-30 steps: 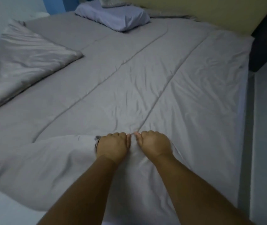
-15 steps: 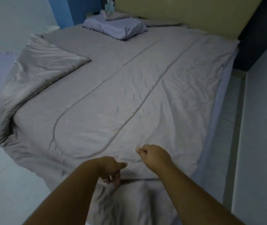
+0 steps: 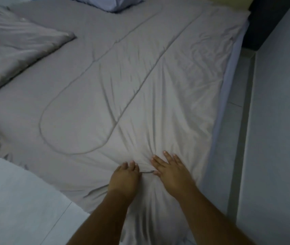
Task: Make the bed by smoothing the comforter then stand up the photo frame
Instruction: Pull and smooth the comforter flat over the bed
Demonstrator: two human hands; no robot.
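Observation:
A grey quilted comforter [image 3: 123, 89] covers the bed, wrinkled around its near end. Its far-left corner [image 3: 22, 41] is folded back over itself. My left hand [image 3: 125, 177] lies palm down on the comforter at the foot of the bed, fingers straight. My right hand [image 3: 171, 171] lies flat beside it, fingers spread and pointing up the bed. Creases fan out from under both hands. No photo frame is in view.
A pale lilac pillow [image 3: 112, 3] lies at the head of the bed. A light wall [image 3: 278, 138] runs close along the bed's right side, with a narrow strip of floor [image 3: 232, 138] between. Tiled floor [image 3: 17, 200] lies at the lower left.
Both hands have let go of the comforter's edge and now lie flat on it with fingers straight. The view has tipped down towards the foot of the bed.

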